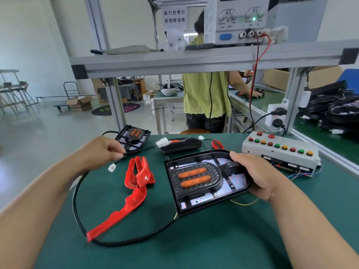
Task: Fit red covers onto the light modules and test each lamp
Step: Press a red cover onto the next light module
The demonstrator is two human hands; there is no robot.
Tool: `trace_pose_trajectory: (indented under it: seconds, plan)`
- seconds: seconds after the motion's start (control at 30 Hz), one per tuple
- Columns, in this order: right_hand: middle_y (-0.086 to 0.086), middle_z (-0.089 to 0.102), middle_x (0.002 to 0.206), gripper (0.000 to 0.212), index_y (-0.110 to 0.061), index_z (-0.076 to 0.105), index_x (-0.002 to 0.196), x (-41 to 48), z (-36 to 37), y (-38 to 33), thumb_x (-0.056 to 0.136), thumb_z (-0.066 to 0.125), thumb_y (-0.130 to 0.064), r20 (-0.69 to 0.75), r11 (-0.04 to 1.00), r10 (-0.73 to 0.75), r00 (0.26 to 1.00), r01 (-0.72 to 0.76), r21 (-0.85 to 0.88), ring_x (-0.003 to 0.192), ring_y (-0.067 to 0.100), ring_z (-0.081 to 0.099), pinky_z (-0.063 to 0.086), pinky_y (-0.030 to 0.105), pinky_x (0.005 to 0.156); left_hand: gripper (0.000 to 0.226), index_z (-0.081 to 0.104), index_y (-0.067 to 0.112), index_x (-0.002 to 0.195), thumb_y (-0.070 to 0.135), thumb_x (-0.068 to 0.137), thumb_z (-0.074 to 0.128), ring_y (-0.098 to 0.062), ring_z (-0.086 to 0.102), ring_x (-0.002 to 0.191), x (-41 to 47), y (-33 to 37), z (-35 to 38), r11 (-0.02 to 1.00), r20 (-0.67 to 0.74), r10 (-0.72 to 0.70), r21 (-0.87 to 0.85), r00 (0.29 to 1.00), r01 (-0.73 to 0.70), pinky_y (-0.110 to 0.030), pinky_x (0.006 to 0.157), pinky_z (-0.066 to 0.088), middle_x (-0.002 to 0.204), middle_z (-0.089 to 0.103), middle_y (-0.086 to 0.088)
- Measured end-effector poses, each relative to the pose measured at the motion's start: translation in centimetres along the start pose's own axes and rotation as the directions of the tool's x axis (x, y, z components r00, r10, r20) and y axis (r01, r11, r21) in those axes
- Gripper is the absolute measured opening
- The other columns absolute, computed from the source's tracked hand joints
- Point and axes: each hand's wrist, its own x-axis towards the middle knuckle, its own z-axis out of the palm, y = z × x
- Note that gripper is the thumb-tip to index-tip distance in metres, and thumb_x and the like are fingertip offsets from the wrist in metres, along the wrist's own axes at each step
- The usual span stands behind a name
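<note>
A black light module [202, 181] with two orange lenses lies on the green table, and my right hand [252, 171] grips its right end. Its black cable [77, 191] loops left across the table, and my left hand [104, 150] pinches that cable near its white connector [111, 168]. Red covers [138, 176] lie between my hands, one long piece reaching toward the near edge. A second module [133, 139] sits at the back left, and a third module [181, 145] with a white plug sits at the back middle.
A grey test box [279, 152] with red, green and yellow buttons stands at the right. A power supply [239, 20] sits on the shelf above, with red and black leads hanging down. Another person in a green shirt [206, 94] stands behind the bench. Black cables [334, 111] are heaped at the far right.
</note>
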Motion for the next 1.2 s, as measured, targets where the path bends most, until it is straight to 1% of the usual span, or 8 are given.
trace_pose_trajectory:
  seconds: [0.17,0.27,0.4,0.57,0.7,0.87,1.07,1.2]
  plan:
    - [0.021,0.074,0.107,0.037,-0.003,0.074,0.105,-1.6,-1.7,-0.2,0.103,0.046,-0.029,-0.047,0.999,-0.027,0.999,0.029,0.046,0.092,0.032,0.071,0.05,0.047,0.093,0.026,0.075,0.024,0.073,-0.001,0.08,0.074,-0.005,0.065,0.067,-1.3,2.2,3.9,0.988,0.171,0.105,0.094,0.98,-0.122,-0.017,0.064,0.049,0.071,0.072,0.006]
    - [0.021,0.074,0.103,0.037,-0.002,0.072,0.106,-2.5,-2.1,0.1,0.101,0.046,-0.028,-0.059,0.999,-0.026,0.998,0.028,0.037,0.084,0.03,0.073,0.052,0.042,0.085,0.015,0.077,0.02,0.084,0.006,0.084,0.072,-0.017,0.067,0.075,-0.8,2.9,6.0,0.97,0.247,0.059,0.216,0.967,-0.114,-0.025,0.069,0.052,0.086,0.071,-0.003]
    - [0.024,0.073,0.108,0.037,0.0,0.07,0.114,-2.9,-2.2,1.2,0.101,0.046,-0.025,-0.073,0.999,0.004,0.997,-0.001,0.049,0.086,0.031,0.072,0.052,0.045,0.09,0.025,0.073,0.021,0.111,0.017,0.087,0.069,-0.012,0.063,0.093,0.5,5.2,7.1,0.908,0.298,0.055,0.381,0.953,-0.171,-0.023,0.086,0.049,0.099,0.064,0.007]
    - [0.024,0.07,0.116,0.038,0.003,0.064,0.121,-3.0,-2.2,1.6,0.104,0.044,-0.025,-0.074,0.998,0.038,0.996,-0.042,-0.041,0.094,0.031,0.069,0.048,0.054,0.098,0.023,0.071,0.025,0.114,0.03,0.094,0.063,-0.007,0.061,0.1,1.7,10.0,9.6,0.94,0.203,0.228,0.21,0.952,-0.27,-0.022,0.088,0.042,0.109,0.067,0.011]
    - [0.017,0.071,0.099,0.031,0.003,0.063,0.113,-2.7,-2.4,2.1,0.105,0.044,-0.02,-0.068,0.992,0.079,0.995,-0.085,-0.09,0.087,0.029,0.064,0.05,0.043,0.08,0.02,0.073,0.024,0.108,0.033,0.096,0.059,-0.009,0.062,0.096,3.1,12.8,12.9,0.956,0.173,0.271,0.062,0.947,-0.285,-0.024,0.083,0.045,0.106,0.069,0.009]
    - [0.003,0.067,0.066,0.038,-0.012,0.067,0.09,-2.5,-2.0,2.0,0.108,0.037,-0.027,0.014,0.983,0.175,0.985,-0.174,-0.064,0.051,0.01,0.061,0.049,0.023,0.045,0.024,0.074,0.021,0.105,0.033,0.099,0.055,0.005,0.058,0.073,6.0,17.3,15.7,0.925,0.144,0.378,-0.016,0.915,-0.38,-0.012,0.06,0.038,0.096,0.068,0.01]
    - [0.004,0.065,0.084,0.042,-0.008,0.068,0.117,-2.6,-2.0,1.9,0.107,0.032,-0.029,0.054,0.968,0.199,0.978,-0.188,-0.166,0.069,0.014,0.059,0.054,0.029,0.061,0.041,0.067,0.011,0.121,0.043,0.099,0.053,-0.023,0.059,0.111,8.1,22.8,19.1,0.782,0.568,0.3,0.313,0.766,-0.538,-0.038,0.097,0.048,0.123,0.065,-0.005]
    - [0.005,0.065,0.085,0.039,-0.008,0.068,0.115,-2.6,-2.0,1.6,0.104,0.032,-0.022,0.049,0.965,0.204,0.978,-0.192,-0.18,0.068,0.014,0.06,0.054,0.029,0.061,0.057,0.066,0.006,0.118,0.056,0.089,0.063,-0.022,0.06,0.09,8.2,23.4,20.7,0.656,0.659,0.139,0.498,0.739,-0.567,-0.029,0.071,0.049,0.102,0.065,-0.004]
